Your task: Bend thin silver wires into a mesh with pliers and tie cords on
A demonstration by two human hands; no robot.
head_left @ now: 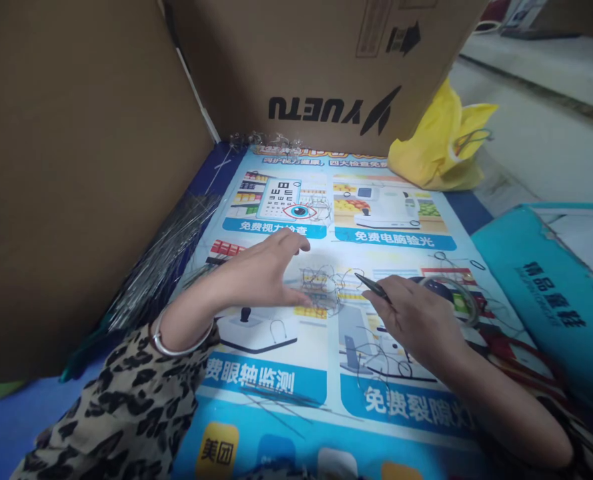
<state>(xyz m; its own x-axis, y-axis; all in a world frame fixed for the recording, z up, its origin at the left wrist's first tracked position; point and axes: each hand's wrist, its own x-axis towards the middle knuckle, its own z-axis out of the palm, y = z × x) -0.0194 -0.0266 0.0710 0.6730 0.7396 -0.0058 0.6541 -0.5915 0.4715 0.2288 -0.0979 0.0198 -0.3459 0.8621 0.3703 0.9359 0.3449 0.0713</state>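
Thumb and fingers apart, my left hand (269,270) hovers over the printed poster (296,251) with nothing visible in it. Just right of its fingertips lies a tangle of thin bent wire (321,290). My right hand (416,317) is closed round a pair of pliers (371,285), whose dark pointed tip faces left toward that tangle. More curled wire pieces (376,363) are scattered below the right hand. Several straight dark wires (276,400) lie near the poster's lower part. Beyond my left forearm, a big bundle of straight thin wires (161,260) rests along the left side.
Tall cardboard walls (316,60) stand at the back and left. A yellow bag (436,147) sits at the back right. At the right is a turquoise box (541,287). Small wire pieces (266,140) are heaped by the back wall, and a wire coil (469,300) lies beyond my right hand.
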